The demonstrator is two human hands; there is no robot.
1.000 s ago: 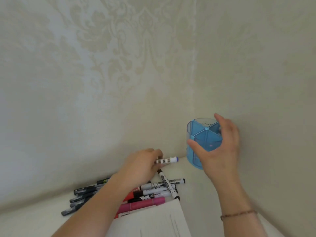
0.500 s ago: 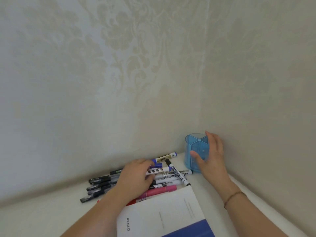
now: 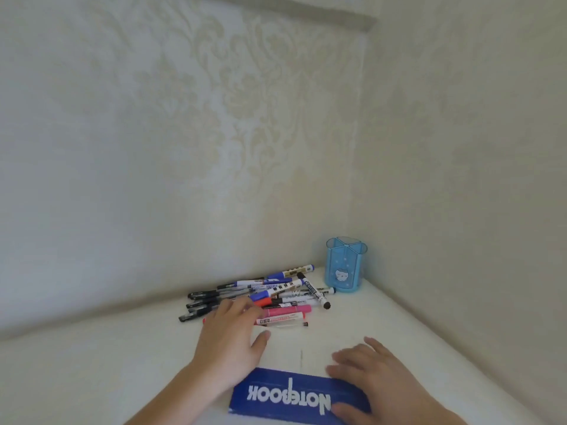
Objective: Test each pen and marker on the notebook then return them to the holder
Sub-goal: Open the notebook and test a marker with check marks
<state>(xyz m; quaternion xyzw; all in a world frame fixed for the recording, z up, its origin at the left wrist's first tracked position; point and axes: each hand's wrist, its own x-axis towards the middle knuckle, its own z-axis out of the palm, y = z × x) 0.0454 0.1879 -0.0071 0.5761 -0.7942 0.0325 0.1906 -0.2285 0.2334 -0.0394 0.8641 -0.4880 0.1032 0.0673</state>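
Two hands lie flat, fingers straight, gripping nothing: my left hand (image 3: pixel 228 338) reaches the pile of pens and markers (image 3: pixel 264 297), my right hand (image 3: pixel 372 377) rests on the notebook (image 3: pixel 294 394). The blue holder (image 3: pixel 345 265) stands upright in the counter (image 3: pixel 92 378) corner.

notebook (image 3: pixel 285 391) cover | blue band | white text "NOTEBOOK", upside down
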